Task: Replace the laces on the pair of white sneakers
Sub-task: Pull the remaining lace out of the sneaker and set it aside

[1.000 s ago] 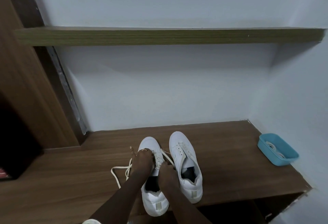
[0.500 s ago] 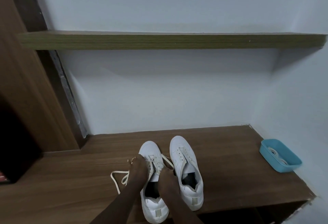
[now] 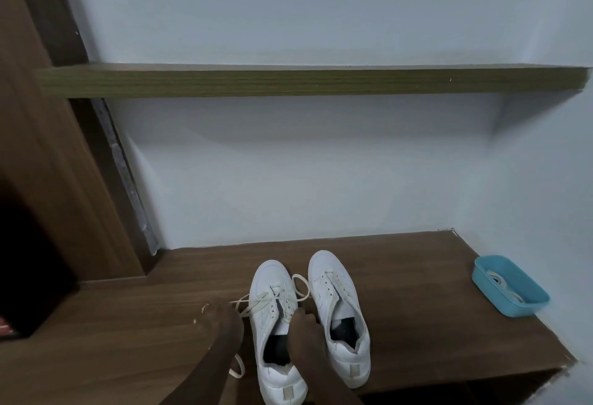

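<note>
Two white sneakers stand side by side on the wooden bench, toes pointing away from me. The left sneaker (image 3: 272, 279) still carries a cream lace (image 3: 256, 303) through its eyelets. The right sneaker (image 3: 333, 276) shows bare eyelets. My left hand (image 3: 221, 318) sits just left of the left sneaker and grips the lace, which runs taut to the eyelets. My right hand (image 3: 303, 329) rests curled on the left sneaker's tongue and holds it. A loose lace end (image 3: 237, 369) loops on the bench beside my left forearm.
A blue plastic tray (image 3: 481, 271) with coiled white laces (image 3: 500, 284) sits at the bench's right end by the wall. A wooden shelf (image 3: 288, 82) juts out overhead. A brown cabinet panel (image 3: 48, 180) stands on the left. The bench's front edge drops off at lower right.
My left hand has moved left, off the sneaker, drawing the lace out sideways. The right hand stayed on the tongue. The camera has tilted upward.
</note>
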Available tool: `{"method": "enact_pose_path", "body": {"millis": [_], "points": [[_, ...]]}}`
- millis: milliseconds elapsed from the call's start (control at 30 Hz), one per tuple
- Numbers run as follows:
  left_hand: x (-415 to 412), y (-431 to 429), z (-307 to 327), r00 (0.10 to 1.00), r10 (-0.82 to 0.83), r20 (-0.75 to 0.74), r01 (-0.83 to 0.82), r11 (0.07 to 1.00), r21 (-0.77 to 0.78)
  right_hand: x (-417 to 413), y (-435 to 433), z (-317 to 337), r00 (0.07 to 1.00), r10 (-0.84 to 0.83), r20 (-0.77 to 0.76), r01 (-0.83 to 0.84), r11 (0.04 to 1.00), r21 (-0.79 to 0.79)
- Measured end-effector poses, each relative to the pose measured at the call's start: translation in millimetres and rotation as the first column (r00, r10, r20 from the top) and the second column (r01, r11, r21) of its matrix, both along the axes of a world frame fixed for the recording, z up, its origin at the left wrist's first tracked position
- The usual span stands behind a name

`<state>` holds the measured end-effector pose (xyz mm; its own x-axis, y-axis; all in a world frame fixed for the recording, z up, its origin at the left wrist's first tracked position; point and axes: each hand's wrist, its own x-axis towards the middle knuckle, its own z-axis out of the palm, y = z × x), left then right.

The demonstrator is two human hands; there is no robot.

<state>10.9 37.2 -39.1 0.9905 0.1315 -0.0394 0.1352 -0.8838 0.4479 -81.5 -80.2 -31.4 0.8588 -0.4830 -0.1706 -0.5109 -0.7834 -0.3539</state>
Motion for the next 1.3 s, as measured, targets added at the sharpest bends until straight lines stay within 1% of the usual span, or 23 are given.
{"method": "enact_pose_path", "body": {"millis": [33, 67, 100, 167, 233, 267, 300, 333, 400, 500, 600, 667, 833, 933, 1033, 1100, 1167, 1300], "points": [[0, -3, 2, 1.0, -0.02, 0.019, 0.019, 1.0, 0.016, 0, 0, 0, 1.0, -0.003, 0.001, 0.003, 1.0, -0.001], [1, -6, 4, 0.997, -0.05, 0.055, 0.051, 0.999, -0.018, 0, 0, 0, 1.0, -0.006, 0.003, 0.006, 1.0, -0.001], [3, -10, 2, 0.989, -0.1, 0.105, 0.102, 0.995, -0.018, 0, 0, 0, 1.0, -0.009, 0.007, 0.009, 1.0, 0.0], [5, -17, 4, 0.952, -0.265, 0.15, 0.268, 0.963, -0.001, 0, 0, -1, 1.0, -0.008, 0.011, 0.008, 1.0, -0.002], [2, -26, 8, 0.868, -0.456, 0.197, 0.474, 0.879, -0.052, 0, 1, 0, 1.0, -0.004, 0.018, 0.004, 1.0, -0.007], [1, -30, 8, 0.818, -0.538, 0.204, 0.556, 0.83, -0.044, -1, 1, 0, 1.0, -0.004, 0.021, 0.004, 1.0, -0.01], [1, -33, 10, 0.778, -0.595, 0.199, 0.609, 0.793, -0.009, -1, 2, 0, 1.0, -0.004, 0.022, 0.005, 1.0, -0.014], [-1, -34, 12, 0.765, -0.623, 0.165, 0.632, 0.775, 0.0, -1, 2, -1, 1.0, -0.005, 0.023, 0.006, 1.0, -0.016], [-3, -36, 13, 0.763, -0.633, 0.129, 0.639, 0.77, -0.004, -1, 2, -1, 1.0, -0.004, 0.027, 0.004, 1.0, -0.015], [-5, -35, 15, 0.765, -0.625, 0.152, 0.632, 0.775, 0.005, -2, 2, -1, 1.0, 0.005, 0.022, -0.005, 1.0, -0.022], [-5, -36, 16, 0.772, -0.622, 0.131, 0.625, 0.781, 0.023, -2, 2, 1, 1.0, 0.014, 0.026, -0.013, 0.999, -0.034], [-7, -38, 17, 0.786, -0.61, 0.101, 0.611, 0.791, 0.029, -2, 2, 1, 1.0, 0.014, 0.027, -0.013, 0.999, -0.04], [-14, -50, 23, 0.858, -0.512, 0.036, 0.509, 0.859, 0.058, -3, 2, 2, 1.0, 0.013, 0.027, -0.012, 0.999, -0.036], [-14, -55, 20, 0.881, -0.473, 0.001, 0.472, 0.881, 0.041, -3, 2, 2, 1.0, 0.015, 0.027, -0.014, 0.999, -0.036], [-13, -57, 16, 0.852, -0.522, -0.036, 0.524, 0.848, 0.077, -3, 2, 2, 1.0, 0.017, 0.024, -0.016, 0.999, -0.036], [-14, -56, 15, 0.833, -0.553, -0.021, 0.551, 0.827, 0.112, -2, 2, 2, 1.0, 0.016, 0.023, -0.016, 0.999, -0.037], [-14, -54, 15, 0.841, -0.541, 0.009, 0.537, 0.837, 0.106, -2, 3, 2, 1.0, 0.015, 0.021, -0.014, 0.999, -0.04], [-13, -53, 10, 0.831, -0.554, 0.049, 0.544, 0.828, 0.134, -1, 3, 2, 1.0, 0.011, 0.017, -0.011, 1.0, -0.03]]}}
